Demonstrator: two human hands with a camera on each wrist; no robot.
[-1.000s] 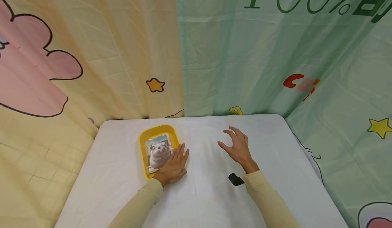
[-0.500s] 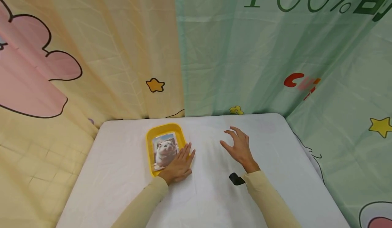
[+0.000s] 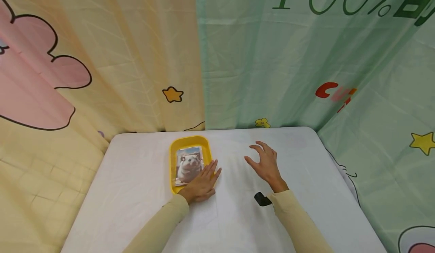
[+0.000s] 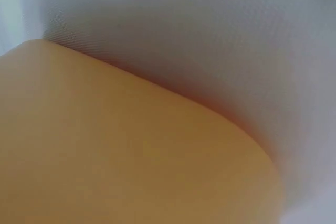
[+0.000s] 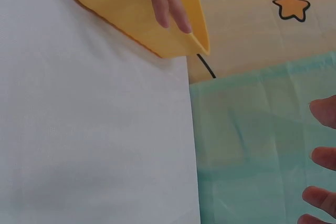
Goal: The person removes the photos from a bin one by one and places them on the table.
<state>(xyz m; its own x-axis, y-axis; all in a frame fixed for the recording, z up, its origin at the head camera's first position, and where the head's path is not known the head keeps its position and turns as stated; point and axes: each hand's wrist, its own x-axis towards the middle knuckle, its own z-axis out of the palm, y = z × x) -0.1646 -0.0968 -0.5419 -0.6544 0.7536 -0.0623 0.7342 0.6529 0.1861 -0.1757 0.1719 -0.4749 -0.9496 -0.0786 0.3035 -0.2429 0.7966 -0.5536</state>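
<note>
A yellow tray (image 3: 173, 158) lies on the table, left of the middle. In it is a picture card of a white furry animal (image 3: 187, 168), its lower right part covered by my left hand (image 3: 201, 185). That hand lies over the tray's right rim with its fingers straight, and in the right wrist view two of its fingers (image 5: 167, 1) reach over the rim. The left wrist view is filled by blurred skin (image 4: 136, 145) close to the lens. To the right, my right hand (image 3: 266, 166) hovers holding nothing, fingers spread and slightly bent, apart from the tray.
A white cloth covers the table (image 3: 234, 222). Printed curtains (image 3: 163, 56) hang along the far and side edges. A black object (image 3: 262, 199), seemingly the wrist camera, juts from the right sleeve (image 3: 295, 215).
The tray, with the card in it, has shifted to the right, and my left hand has moved along with it. My right hand has stayed nearly still.
</note>
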